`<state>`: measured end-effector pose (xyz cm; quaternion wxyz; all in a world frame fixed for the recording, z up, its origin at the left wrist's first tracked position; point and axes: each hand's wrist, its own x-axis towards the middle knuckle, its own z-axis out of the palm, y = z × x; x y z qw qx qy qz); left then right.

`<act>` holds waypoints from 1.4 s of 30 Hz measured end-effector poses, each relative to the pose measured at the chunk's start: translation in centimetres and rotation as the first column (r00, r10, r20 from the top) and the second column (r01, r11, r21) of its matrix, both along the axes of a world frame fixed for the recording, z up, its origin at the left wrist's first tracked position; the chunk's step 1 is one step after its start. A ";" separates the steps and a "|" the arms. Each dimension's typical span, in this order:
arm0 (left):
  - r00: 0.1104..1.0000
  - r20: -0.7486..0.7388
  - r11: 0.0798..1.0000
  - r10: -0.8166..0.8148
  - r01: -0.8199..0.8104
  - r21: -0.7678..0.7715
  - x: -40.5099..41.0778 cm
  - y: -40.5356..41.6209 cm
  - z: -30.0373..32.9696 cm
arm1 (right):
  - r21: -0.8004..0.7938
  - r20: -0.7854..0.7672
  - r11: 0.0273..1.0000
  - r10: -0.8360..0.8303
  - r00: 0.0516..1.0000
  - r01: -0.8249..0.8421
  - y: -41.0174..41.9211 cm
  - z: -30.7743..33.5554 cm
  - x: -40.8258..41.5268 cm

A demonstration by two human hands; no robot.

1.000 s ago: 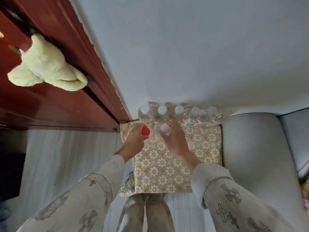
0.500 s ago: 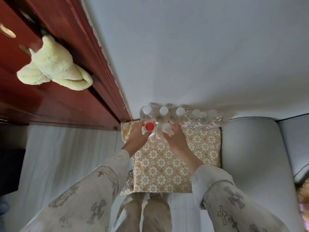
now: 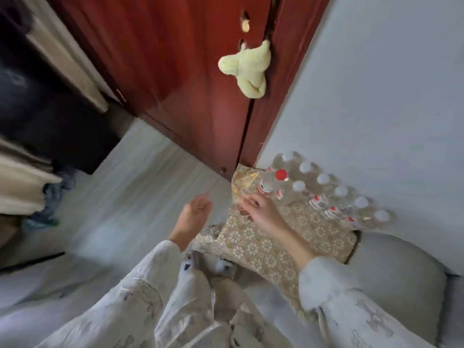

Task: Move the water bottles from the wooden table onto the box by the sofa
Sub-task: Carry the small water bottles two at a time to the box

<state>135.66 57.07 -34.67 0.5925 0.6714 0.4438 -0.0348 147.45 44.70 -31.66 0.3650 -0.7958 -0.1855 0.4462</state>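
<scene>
left hand (image 3: 198, 209): loosely open, empty | right hand (image 3: 261, 213): fingers curled, empty

Left hand (image 3: 198, 209): coming off the red-capped bottle (image 3: 272, 182), now hanging empty and loosely open over the floor, well apart from it.
Right hand (image 3: 261, 212): letting go of the white-capped bottle (image 3: 292, 192), fingers now curling loosely just below both bottles' bases.
Both bottles: now standing free on the box (image 3: 276, 247).
View: swinging left.
</scene>
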 end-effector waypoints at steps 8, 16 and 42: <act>0.714 0.038 0.715 0.700 -0.699 -0.033 -22.4 -0.2 1.0 | 0.103 -0.088 0.903 0.425 0.901 -0.417 9.9 2.0 -15.5; 0.176 0.139 0.195 0.974 -0.972 -0.133 -43.2 -7.9 2.4 | 0.161 -0.068 0.650 0.758 0.649 -0.743 11.8 2.4 -38.5; -0.810 0.326 -0.835 0.487 -0.541 -0.097 -98.7 -18.9 8.8 | 0.341 -0.063 -0.331 0.926 -0.373 -0.880 12.5 6.6 -109.1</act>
